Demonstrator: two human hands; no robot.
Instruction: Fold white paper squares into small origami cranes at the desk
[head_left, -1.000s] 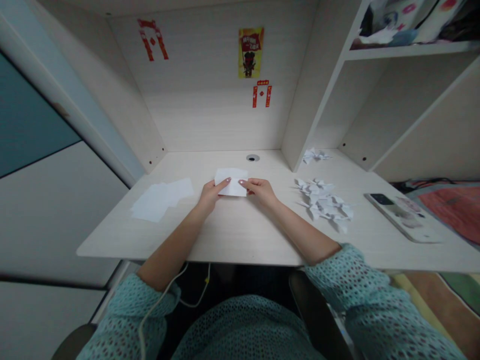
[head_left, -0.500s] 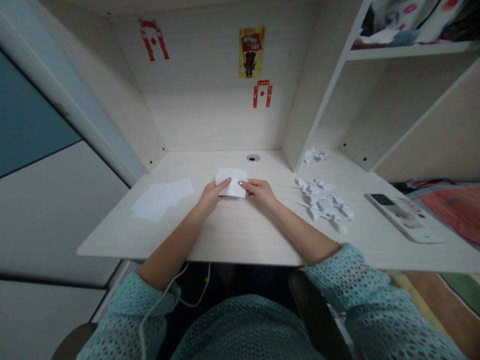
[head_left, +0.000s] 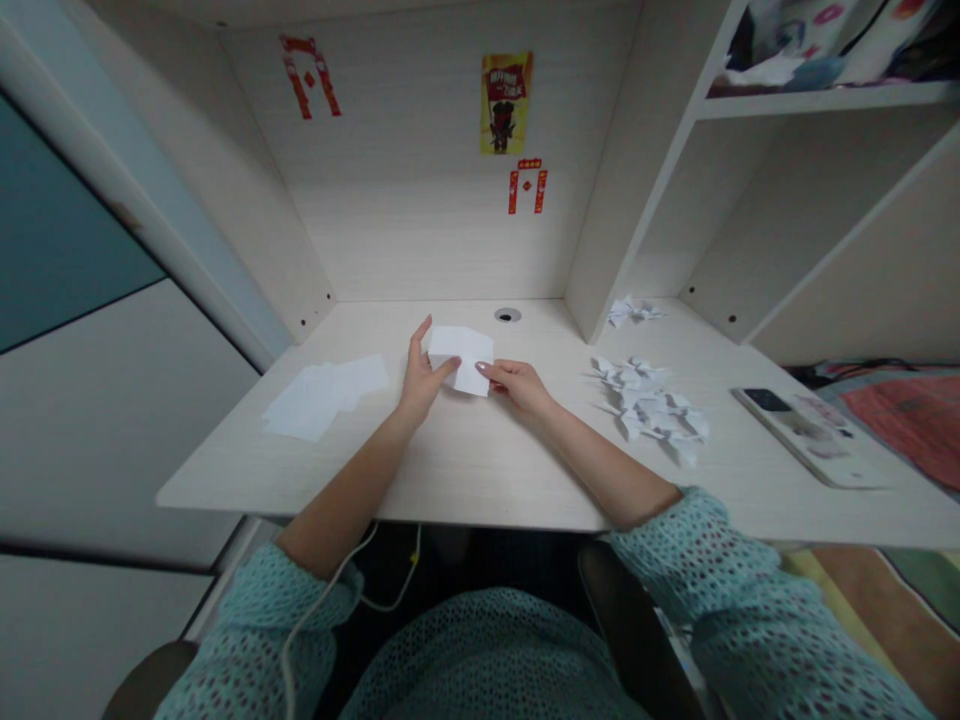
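Observation:
A small white sheet of paper (head_left: 471, 345) with crease lines is held up over the middle of the desk. My right hand (head_left: 523, 386) pinches its right edge, thumb on the face and fingers behind. On the left side, the thumb of my left hand (head_left: 420, 382) lies on the paper, while its index finger points up beside the left edge. The other left fingers are partly hidden. Flat white paper sheets (head_left: 319, 398) lie overlapping to the left. To the right sits a cluster of folded white paper pieces (head_left: 651, 405).
More folded paper pieces (head_left: 634, 311) lie by the shelf divider (head_left: 626, 200). A phone (head_left: 806, 437) rests on the right of the desk (head_left: 480, 480). A cable hole (head_left: 508, 315) is near the back panel. A white cable (head_left: 296, 635) hangs by my left sleeve.
My left index finger has lifted from the paper and now points up, with the hand more spread. The paper has tilted a little. My right hand keeps its pinch.

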